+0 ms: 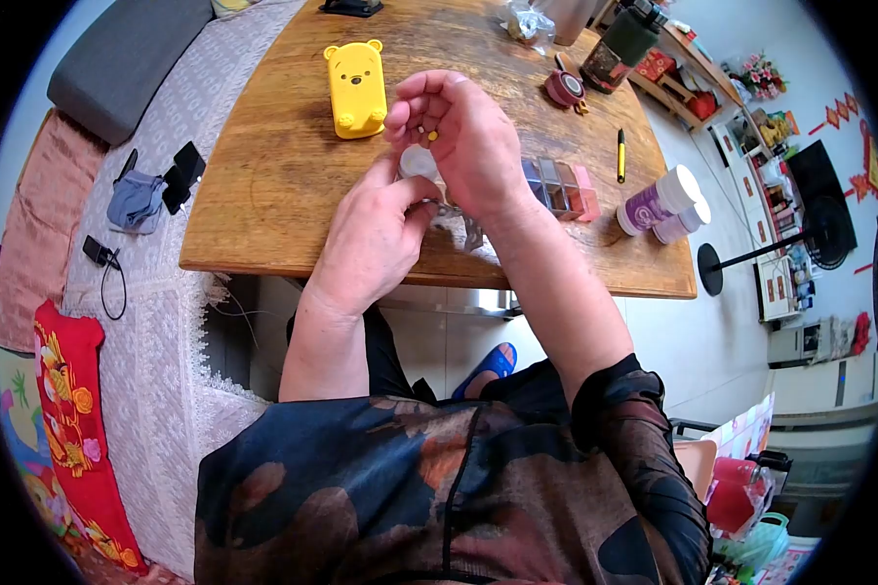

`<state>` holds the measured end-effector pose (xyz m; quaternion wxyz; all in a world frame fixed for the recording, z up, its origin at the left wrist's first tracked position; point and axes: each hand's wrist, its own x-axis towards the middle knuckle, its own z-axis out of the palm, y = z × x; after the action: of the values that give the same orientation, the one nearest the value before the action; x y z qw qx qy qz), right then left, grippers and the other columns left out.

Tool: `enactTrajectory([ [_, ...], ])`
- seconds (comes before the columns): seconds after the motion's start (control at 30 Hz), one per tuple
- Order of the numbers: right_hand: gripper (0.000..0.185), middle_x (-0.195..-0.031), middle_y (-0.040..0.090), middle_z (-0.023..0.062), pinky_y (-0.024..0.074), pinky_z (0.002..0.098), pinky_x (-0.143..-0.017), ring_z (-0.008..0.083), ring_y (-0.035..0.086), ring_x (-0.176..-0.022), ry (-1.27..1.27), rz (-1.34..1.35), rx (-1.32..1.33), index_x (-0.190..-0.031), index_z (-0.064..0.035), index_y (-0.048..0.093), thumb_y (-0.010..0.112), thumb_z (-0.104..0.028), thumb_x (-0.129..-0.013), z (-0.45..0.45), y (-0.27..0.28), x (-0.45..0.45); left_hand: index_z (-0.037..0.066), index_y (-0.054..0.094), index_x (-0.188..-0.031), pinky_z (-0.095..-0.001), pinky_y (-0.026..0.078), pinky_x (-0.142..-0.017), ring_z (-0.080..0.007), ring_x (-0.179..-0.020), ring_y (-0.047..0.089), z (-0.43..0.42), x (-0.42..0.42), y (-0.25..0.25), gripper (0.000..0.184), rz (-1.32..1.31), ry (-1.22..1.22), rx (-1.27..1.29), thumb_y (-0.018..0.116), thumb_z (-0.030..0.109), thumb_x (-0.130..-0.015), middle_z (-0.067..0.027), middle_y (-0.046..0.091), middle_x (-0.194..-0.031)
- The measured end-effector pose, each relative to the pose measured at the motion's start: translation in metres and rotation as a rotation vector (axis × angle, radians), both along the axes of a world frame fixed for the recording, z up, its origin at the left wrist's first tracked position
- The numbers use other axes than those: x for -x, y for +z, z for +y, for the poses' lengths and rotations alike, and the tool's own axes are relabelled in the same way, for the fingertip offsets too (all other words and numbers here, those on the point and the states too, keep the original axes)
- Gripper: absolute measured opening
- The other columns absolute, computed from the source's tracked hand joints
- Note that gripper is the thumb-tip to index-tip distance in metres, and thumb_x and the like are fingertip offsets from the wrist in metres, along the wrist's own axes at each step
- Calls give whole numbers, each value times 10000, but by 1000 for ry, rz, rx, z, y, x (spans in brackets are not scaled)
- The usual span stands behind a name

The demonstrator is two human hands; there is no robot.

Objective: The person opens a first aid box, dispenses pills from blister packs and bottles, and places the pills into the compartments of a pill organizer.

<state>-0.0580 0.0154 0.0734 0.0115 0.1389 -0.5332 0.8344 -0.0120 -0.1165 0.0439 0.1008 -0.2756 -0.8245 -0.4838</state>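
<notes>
The head view looks from above the person's patterned top (410, 487), facing forward and steeply down onto the wooden table (273, 195). It is near enough that the left hand (371, 229) and right hand (473, 146) sit large, upper middle — yet wide (curved, with dark corners), reaching the draped seat (156, 302) leftward and the standing fan (829, 229) rightward.

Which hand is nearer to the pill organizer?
Right: the right hand is just beside the pill organizer; the left hand is farther away, on the right hand's other side.
</notes>
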Motion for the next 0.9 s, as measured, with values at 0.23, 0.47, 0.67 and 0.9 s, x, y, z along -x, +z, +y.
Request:
enactTrajectory([
  [0.23, 426, -891, 628, 126, 496, 326, -778, 188, 607, -816, -32, 76, -96, -1056, 36, 532, 280, -303, -1009, 0, 1, -6, 14, 659, -890, -435, 473, -854, -386, -975, 581, 0, 0, -1, 92, 13, 10, 7, 635, 50, -808, -187, 544, -1132],
  [0.47, 495, -978, 630, 180, 485, 377, -893, 256, 629, -907, 10, 115, -128, -1104, 41, 508, 233, -361, -1016, -3, -3, -6, 26, 653, -929, -417, 446, -926, -380, -1122, 541, -1, -2, 2, 120, -31, 12, 43, 640, 55, -813, -191, 524, -1250],
  [0.67, 516, -987, 635, 187, 466, 396, -938, 281, 624, -971, 22, 135, -192, -1114, 35, 505, 216, -381, -1013, -4, -4, -9, 38, 653, -957, -422, 446, -935, -387, -1132, 537, -2, -2, -1, 144, -14, 22, 51, 642, 58, -814, -199, 508, -1289],
  [0.9, 434, -995, 642, 164, 487, 357, -908, 232, 632, -955, 13, 142, -95, -1073, 48, 537, 300, -313, -1024, 11, 12, -18, 31, 663, -934, -405, 456, -929, -382, -1117, 558, -4, 1, -6, 130, -17, 66, 49, 653, 67, -810, -227, 478, -1332],
])
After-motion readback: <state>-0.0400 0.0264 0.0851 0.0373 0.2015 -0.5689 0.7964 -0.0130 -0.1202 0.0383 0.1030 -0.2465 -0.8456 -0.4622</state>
